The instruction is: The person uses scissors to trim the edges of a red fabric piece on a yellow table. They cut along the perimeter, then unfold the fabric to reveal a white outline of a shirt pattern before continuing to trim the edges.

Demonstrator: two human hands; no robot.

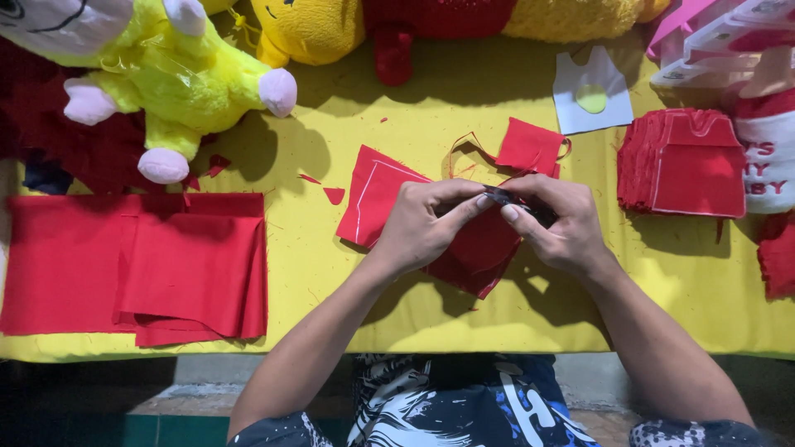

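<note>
My left hand (431, 223) and my right hand (559, 223) meet over a piece of red fabric (377, 194) lying on the yellow table cover (414, 124). The red piece has a white drawn outline. Both hands pinch a small dark thing (507, 197) between fingertips at the fabric's top edge; what it is stays unclear. A smaller red scrap (530, 147) with a loose trimmed strip lies just beyond my fingers.
Folded red cloth (149, 265) lies at the left. A stack of cut red shirt shapes (687, 161) sits at the right. A white paper pattern (592, 91) lies at the back. Plush toys, yellow-green (174, 74) and yellow with red (397, 25), line the far edge.
</note>
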